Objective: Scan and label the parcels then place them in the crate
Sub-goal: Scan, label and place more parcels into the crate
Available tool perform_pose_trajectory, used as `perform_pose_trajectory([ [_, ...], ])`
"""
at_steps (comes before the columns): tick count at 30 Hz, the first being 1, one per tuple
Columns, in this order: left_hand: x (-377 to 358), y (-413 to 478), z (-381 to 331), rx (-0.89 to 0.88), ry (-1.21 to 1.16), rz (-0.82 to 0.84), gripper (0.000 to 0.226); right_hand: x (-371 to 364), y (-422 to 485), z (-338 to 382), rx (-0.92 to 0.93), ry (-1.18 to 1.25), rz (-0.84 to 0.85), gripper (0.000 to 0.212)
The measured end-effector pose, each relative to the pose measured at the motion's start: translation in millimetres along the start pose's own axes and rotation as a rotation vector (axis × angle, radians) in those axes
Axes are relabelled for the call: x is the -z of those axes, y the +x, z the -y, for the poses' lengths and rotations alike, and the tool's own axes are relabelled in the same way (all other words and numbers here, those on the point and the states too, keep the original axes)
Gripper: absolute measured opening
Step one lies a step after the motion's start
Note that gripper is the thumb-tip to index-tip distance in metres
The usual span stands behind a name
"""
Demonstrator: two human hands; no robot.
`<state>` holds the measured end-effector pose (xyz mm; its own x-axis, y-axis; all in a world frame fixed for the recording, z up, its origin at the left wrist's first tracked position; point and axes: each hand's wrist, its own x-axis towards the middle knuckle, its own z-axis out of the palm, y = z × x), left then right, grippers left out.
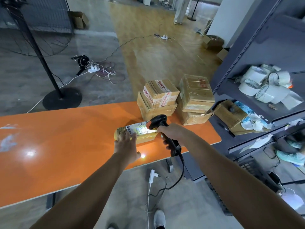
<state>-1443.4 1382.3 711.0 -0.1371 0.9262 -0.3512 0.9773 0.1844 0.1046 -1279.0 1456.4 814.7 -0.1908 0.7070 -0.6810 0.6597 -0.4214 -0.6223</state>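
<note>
A small taped cardboard parcel (145,136) with a white label lies on the orange table (66,146) near its right end. My left hand (127,146) rests on the parcel's near left corner with straight fingers. My right hand (173,133) grips a black corded barcode scanner (158,121), whose head points down at the label. A bright light patch falls on the label. Two stacks of larger taped parcels, the left stack (157,98) and the right stack (194,100), stand at the table's far right end. No crate is in view.
A grey metal shelf unit (250,63) stands right of the table, holding white tape rolls (264,86), a torn box and plastic wrap. A fan stand (61,96) and cables with power strips lie on the floor behind. A person stands far back.
</note>
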Motion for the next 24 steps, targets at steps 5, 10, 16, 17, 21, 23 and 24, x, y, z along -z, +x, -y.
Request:
perform_pose_trajectory([
  [5, 1.1, 7.0, 0.5, 0.004, -0.025, -0.024, 0.088, 7.4, 7.9, -3.3, 0.019, 0.055, -0.009, 0.021],
  [10, 4.1, 15.3, -12.3, 0.070, 0.037, -0.079, 0.080, 28.5, 37.5, -18.0, -0.002, 0.045, -0.073, 0.024],
  [16, 9.0, 34.8, -49.8, 0.108, 0.103, -0.103, 0.087, 73.4, 88.4, -51.7, 0.005, -0.004, -0.108, 0.015],
  [17, 9.1, 39.3, -57.4, 0.107, 0.098, -0.109, 0.086, 79.9, 99.7, -59.2, 0.017, -0.021, -0.105, 0.012],
  [21, 7.3, 55.0, -88.0, 0.120, 0.114, -0.110, 0.086, 98.5, 141.2, -85.1, 0.050, -0.098, -0.086, 0.012],
  [23, 5.1, 61.9, -101.6, 0.132, 0.115, -0.128, 0.086, 104.9, 159.5, -93.9, 0.066, -0.168, -0.078, 0.013],
  [24, 4.2, 64.7, -107.7, 0.140, 0.117, -0.130, 0.086, 107.6, 165.9, -96.7, 0.077, -0.204, -0.065, 0.015],
])
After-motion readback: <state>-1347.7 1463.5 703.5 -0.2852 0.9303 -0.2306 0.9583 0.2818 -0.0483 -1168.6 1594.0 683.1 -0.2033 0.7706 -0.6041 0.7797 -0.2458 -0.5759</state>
